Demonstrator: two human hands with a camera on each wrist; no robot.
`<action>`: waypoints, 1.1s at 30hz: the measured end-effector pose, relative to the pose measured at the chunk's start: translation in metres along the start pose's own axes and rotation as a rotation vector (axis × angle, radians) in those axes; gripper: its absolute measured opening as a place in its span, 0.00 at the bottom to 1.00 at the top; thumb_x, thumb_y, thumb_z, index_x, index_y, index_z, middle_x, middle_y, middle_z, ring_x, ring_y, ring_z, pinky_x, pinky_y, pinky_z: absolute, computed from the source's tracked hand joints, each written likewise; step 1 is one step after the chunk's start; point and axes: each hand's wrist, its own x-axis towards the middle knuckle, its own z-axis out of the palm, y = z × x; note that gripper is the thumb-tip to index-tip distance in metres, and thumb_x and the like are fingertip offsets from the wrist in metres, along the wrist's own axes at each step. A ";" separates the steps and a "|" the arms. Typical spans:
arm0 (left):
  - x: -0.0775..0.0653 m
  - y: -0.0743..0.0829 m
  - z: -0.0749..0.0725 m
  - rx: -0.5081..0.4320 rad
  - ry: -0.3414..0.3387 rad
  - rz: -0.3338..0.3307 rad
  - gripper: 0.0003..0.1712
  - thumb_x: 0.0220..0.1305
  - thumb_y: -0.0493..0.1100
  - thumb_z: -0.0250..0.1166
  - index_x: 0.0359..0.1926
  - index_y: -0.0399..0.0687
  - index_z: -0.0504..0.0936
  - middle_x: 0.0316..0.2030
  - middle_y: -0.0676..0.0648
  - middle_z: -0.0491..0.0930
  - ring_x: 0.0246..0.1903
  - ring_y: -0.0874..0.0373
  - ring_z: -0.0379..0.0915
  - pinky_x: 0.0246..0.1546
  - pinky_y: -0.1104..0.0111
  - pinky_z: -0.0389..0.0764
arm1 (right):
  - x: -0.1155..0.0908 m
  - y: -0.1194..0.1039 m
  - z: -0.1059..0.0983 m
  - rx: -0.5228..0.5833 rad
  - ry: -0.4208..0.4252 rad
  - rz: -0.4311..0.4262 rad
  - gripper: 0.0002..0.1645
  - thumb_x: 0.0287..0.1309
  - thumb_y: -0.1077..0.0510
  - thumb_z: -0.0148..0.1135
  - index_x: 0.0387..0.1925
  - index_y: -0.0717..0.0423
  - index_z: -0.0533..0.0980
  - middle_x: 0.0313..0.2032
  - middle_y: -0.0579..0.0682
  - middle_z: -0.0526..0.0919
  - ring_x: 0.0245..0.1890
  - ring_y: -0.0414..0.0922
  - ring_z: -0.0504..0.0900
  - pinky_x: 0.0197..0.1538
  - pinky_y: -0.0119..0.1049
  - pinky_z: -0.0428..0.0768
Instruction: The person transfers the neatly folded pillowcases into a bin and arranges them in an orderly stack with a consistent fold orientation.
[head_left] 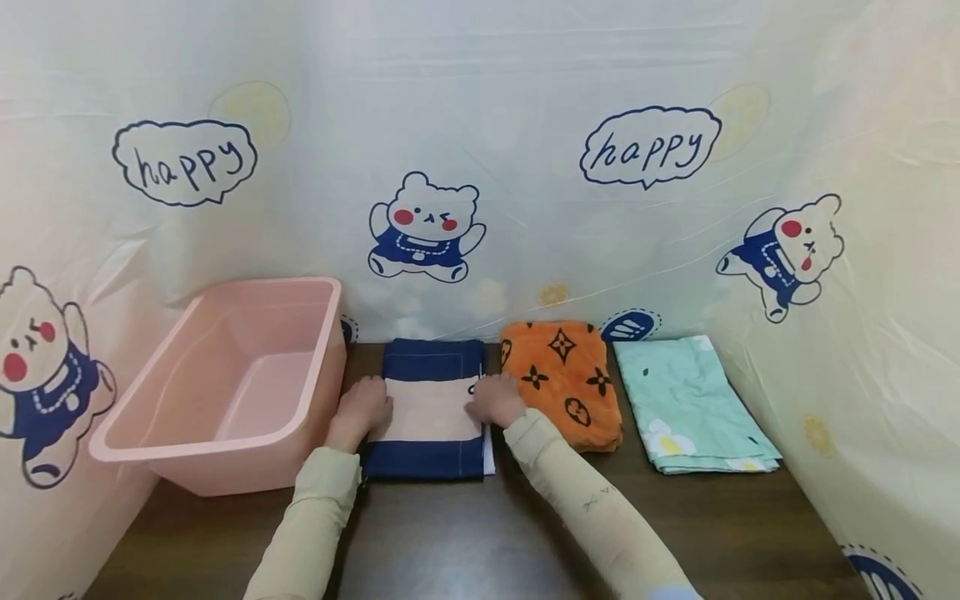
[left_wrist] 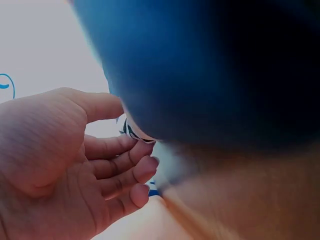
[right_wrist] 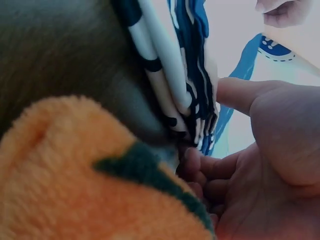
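A folded navy and cream cloth (head_left: pixel 431 410) lies on the table, in the middle of the head view. At its left edge my left hand (head_left: pixel 366 402) grips it, thumb on the upper side and fingers curled at the lower side in the left wrist view. My right hand (head_left: pixel 497 400) pinches the opposite edge. The right wrist view shows the stacked layers of that edge (right_wrist: pixel 192 75) between thumb and curled fingers. Right beside the right hand sits an orange plush cloth (head_left: pixel 566 379) with dark flower motifs, folded into a bundle.
Left of the left hand stands a pink plastic basin (head_left: pixel 217 454), its near rim toward me. A folded mint-green cloth (head_left: pixel 686 392) with daisies lies at the right. A pale curtain (head_left: pixel 525 75) printed with bears hangs behind and beside the dark wooden table (head_left: pixel 435 542).
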 end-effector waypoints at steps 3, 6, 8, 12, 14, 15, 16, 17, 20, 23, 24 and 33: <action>0.001 0.004 -0.001 -0.025 -0.023 0.002 0.12 0.71 0.36 0.55 0.40 0.29 0.81 0.34 0.37 0.79 0.30 0.47 0.74 0.34 0.56 0.80 | 0.001 0.001 -0.002 0.051 -0.037 0.018 0.29 0.72 0.44 0.57 0.15 0.50 0.74 0.23 0.47 0.79 0.39 0.47 0.79 0.60 0.48 0.68; 0.001 0.007 -0.001 -0.055 -0.076 -0.014 0.13 0.71 0.35 0.52 0.36 0.32 0.82 0.31 0.39 0.79 0.27 0.49 0.74 0.30 0.59 0.78 | 0.002 0.002 -0.003 0.121 -0.082 0.025 0.27 0.72 0.48 0.58 0.15 0.50 0.72 0.19 0.45 0.75 0.33 0.46 0.77 0.60 0.48 0.65; 0.000 0.006 -0.002 -0.086 -0.109 -0.027 0.14 0.71 0.35 0.51 0.35 0.33 0.82 0.29 0.39 0.78 0.27 0.48 0.74 0.29 0.59 0.77 | 0.002 0.001 -0.003 0.149 -0.105 0.021 0.25 0.71 0.50 0.58 0.16 0.49 0.72 0.19 0.45 0.75 0.29 0.45 0.76 0.56 0.46 0.65; 0.003 0.002 -0.004 -0.136 -0.120 -0.040 0.16 0.73 0.41 0.53 0.39 0.31 0.81 0.30 0.39 0.78 0.29 0.48 0.73 0.32 0.59 0.75 | 0.005 0.002 -0.003 0.190 -0.128 0.021 0.21 0.69 0.55 0.58 0.17 0.50 0.72 0.22 0.46 0.73 0.27 0.46 0.71 0.49 0.42 0.64; 0.007 0.001 -0.004 -0.158 -0.108 -0.036 0.18 0.75 0.43 0.53 0.38 0.31 0.81 0.30 0.39 0.77 0.29 0.48 0.73 0.33 0.60 0.74 | 0.008 0.004 -0.005 0.204 -0.118 0.018 0.22 0.70 0.55 0.57 0.17 0.50 0.71 0.20 0.46 0.72 0.25 0.45 0.70 0.46 0.40 0.64; 0.008 0.001 -0.004 -0.165 -0.106 -0.036 0.18 0.75 0.44 0.53 0.38 0.32 0.80 0.29 0.40 0.77 0.29 0.49 0.72 0.32 0.60 0.73 | 0.009 0.005 -0.005 0.212 -0.111 0.016 0.23 0.70 0.54 0.57 0.16 0.50 0.71 0.19 0.46 0.71 0.24 0.45 0.69 0.44 0.40 0.64; 0.010 0.001 -0.004 -0.171 -0.101 -0.030 0.18 0.76 0.44 0.54 0.36 0.32 0.80 0.28 0.40 0.76 0.28 0.49 0.72 0.32 0.60 0.72 | 0.010 0.005 -0.005 0.217 -0.106 0.012 0.24 0.71 0.54 0.56 0.16 0.50 0.70 0.18 0.45 0.71 0.23 0.45 0.69 0.43 0.39 0.64; 0.012 0.001 -0.003 -0.173 -0.100 -0.026 0.18 0.76 0.44 0.53 0.34 0.34 0.80 0.28 0.41 0.75 0.28 0.49 0.72 0.32 0.61 0.72 | 0.011 0.006 -0.005 0.215 -0.096 0.004 0.25 0.72 0.53 0.56 0.15 0.50 0.70 0.16 0.45 0.69 0.21 0.44 0.68 0.41 0.38 0.64; 0.012 0.001 -0.001 -0.169 -0.099 -0.007 0.19 0.76 0.43 0.52 0.31 0.34 0.80 0.27 0.39 0.76 0.27 0.49 0.72 0.32 0.61 0.73 | 0.012 0.007 -0.004 0.226 -0.088 -0.009 0.28 0.74 0.51 0.55 0.14 0.49 0.69 0.13 0.44 0.68 0.18 0.42 0.68 0.36 0.36 0.64; 0.012 0.001 0.000 -0.164 -0.096 0.021 0.18 0.77 0.41 0.51 0.37 0.31 0.80 0.32 0.38 0.77 0.29 0.49 0.72 0.33 0.60 0.74 | 0.014 0.007 -0.003 0.240 -0.081 -0.028 0.29 0.73 0.54 0.54 0.12 0.49 0.67 0.11 0.43 0.65 0.14 0.41 0.65 0.30 0.35 0.63; 0.011 0.001 0.000 -0.168 -0.100 0.028 0.18 0.77 0.41 0.51 0.39 0.30 0.80 0.33 0.38 0.77 0.29 0.49 0.72 0.33 0.60 0.74 | 0.015 0.007 -0.003 0.243 -0.072 -0.034 0.29 0.72 0.56 0.54 0.11 0.49 0.66 0.11 0.43 0.64 0.13 0.41 0.63 0.27 0.34 0.62; 0.006 0.002 -0.001 -0.180 -0.114 0.060 0.18 0.77 0.42 0.53 0.26 0.42 0.72 0.22 0.45 0.70 0.21 0.53 0.69 0.25 0.65 0.69 | 0.018 0.010 -0.007 0.184 0.043 -0.132 0.30 0.70 0.55 0.56 0.10 0.47 0.63 0.08 0.41 0.57 0.10 0.39 0.56 0.16 0.32 0.56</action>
